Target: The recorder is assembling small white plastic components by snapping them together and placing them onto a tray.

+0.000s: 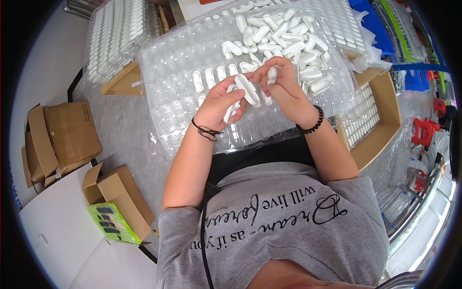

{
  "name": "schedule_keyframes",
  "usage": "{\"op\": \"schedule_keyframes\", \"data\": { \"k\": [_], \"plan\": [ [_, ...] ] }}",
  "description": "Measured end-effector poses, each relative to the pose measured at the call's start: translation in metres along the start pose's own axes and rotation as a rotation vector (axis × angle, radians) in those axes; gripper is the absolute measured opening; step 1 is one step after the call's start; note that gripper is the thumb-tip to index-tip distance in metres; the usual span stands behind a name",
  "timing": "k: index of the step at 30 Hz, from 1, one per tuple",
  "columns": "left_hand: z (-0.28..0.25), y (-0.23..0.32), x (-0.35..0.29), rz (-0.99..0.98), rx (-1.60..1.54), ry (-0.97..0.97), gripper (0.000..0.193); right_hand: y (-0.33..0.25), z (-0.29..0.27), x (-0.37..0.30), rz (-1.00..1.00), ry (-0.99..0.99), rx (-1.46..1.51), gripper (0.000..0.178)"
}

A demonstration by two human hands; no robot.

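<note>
My left hand (215, 107) is closed around several white oval plastic pieces (247, 89), fanned out between thumb and fingers. Close beside it, my right hand (288, 91) pinches one small white piece (272, 74) at its fingertips. Both hands are above a clear plastic blister tray (166, 60) with rows of oval pockets. A few white pieces (209, 78) sit in pockets just beyond my left hand. Past my right hand, a loose heap of the same white pieces (291, 41) covers the tray's far right part.
Stacked filled trays (115, 33) rise at the far left. An open carton (385, 120) with more white pieces stands at the right. Cardboard boxes (77, 132) and a smaller open box (127, 192) lie to the left. Red stools (423, 132) are at the far right.
</note>
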State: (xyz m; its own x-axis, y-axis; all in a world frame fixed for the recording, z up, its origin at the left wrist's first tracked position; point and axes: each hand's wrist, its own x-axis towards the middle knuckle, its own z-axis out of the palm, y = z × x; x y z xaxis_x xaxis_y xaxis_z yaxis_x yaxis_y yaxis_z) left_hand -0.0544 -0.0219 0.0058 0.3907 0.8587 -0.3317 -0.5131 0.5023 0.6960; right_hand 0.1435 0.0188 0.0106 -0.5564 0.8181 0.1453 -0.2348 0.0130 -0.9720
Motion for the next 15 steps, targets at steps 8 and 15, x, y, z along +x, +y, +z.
{"op": "schedule_keyframes", "data": {
  "k": [8,15],
  "plan": [
    [0.0003,0.0009,0.0017,0.018,-0.177,0.114,0.036,-0.0042,0.0059,0.0002,0.002,0.198,-0.087,0.025],
    [0.0071,0.0034,0.0013,-0.042,-0.015,0.084,0.043,-0.0095,0.0006,-0.0026,-0.012,0.216,-0.583,0.018]
  ]
}}
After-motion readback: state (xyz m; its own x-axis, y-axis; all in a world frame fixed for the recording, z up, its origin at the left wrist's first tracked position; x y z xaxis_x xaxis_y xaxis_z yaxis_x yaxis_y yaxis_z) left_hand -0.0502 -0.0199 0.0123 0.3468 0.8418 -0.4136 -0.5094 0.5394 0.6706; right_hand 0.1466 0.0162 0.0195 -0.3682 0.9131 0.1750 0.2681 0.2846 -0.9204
